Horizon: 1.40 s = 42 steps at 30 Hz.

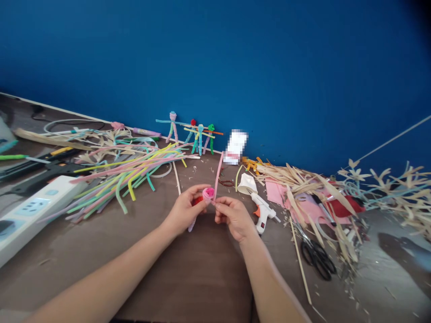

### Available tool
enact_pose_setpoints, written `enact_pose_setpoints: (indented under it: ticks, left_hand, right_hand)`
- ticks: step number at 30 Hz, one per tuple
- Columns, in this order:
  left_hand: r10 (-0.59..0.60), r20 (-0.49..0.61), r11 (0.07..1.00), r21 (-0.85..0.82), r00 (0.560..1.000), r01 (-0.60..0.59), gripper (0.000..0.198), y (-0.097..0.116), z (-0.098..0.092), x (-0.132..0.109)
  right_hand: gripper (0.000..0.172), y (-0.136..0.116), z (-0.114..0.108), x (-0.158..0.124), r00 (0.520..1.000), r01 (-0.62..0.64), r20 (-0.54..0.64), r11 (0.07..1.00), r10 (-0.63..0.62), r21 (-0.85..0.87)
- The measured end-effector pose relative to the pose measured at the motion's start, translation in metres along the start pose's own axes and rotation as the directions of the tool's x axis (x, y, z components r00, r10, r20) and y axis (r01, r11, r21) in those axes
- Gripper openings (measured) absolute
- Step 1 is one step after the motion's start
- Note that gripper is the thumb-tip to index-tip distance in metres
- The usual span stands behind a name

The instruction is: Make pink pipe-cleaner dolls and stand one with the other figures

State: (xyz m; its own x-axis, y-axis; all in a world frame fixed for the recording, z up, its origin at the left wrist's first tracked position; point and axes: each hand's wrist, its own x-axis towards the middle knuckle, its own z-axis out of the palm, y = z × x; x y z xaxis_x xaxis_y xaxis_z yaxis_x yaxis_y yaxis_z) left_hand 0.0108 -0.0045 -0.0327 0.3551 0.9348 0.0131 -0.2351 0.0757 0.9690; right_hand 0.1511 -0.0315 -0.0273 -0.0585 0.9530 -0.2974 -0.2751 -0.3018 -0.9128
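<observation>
My left hand (186, 209) is closed around a pink pipe cleaner (217, 174) whose near end is wound into a small coil (208, 193); a bit of red shows under my fingers. My right hand (233, 216) pinches the same pipe cleaner just right of the coil. Its free end sticks up and away toward the wall. Both hands hover over the brown table (188, 269), close together.
A pile of coloured pipe cleaners (131, 172) lies to the left, with a white power strip (30, 208) beyond it. Pipe-cleaner figures (195, 132) stand against the blue wall. A glue gun (262, 213), scissors (316, 255) and dried straw strips (303, 179) lie to the right.
</observation>
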Motion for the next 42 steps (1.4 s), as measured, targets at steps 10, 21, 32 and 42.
enact_pose_setpoints:
  ticks: [10, 21, 32, 42]
  left_hand:
    - [-0.316, 0.127, 0.914, -0.225, 0.94, 0.338, 0.019, -0.007, -0.004, 0.005]
    - [-0.432, 0.207, 0.856, -0.213, 0.878, 0.471, 0.022, -0.006, -0.007, 0.005]
    - [-0.349, 0.187, 0.914, -0.148, 0.918, 0.377, 0.022, -0.007, -0.004, 0.004]
    - [-0.143, -0.003, 0.986, 0.092, 0.99, 0.143, 0.019, -0.005, 0.0, 0.0]
  right_hand:
    - [0.012, 0.006, 0.001, 0.002, 0.992, 0.126, 0.022, 0.991, -0.125, -0.044]
    - [0.015, 0.004, -0.005, 0.001, 0.888, 0.407, 0.086, 0.682, -0.452, -0.608]
    - [0.024, -0.002, 0.001, -0.007, 0.787, 0.483, 0.22, 0.355, -0.576, -0.8]
    - [0.014, 0.005, 0.003, -0.003, 0.918, 0.338, 0.002, 0.78, -0.396, -0.527]
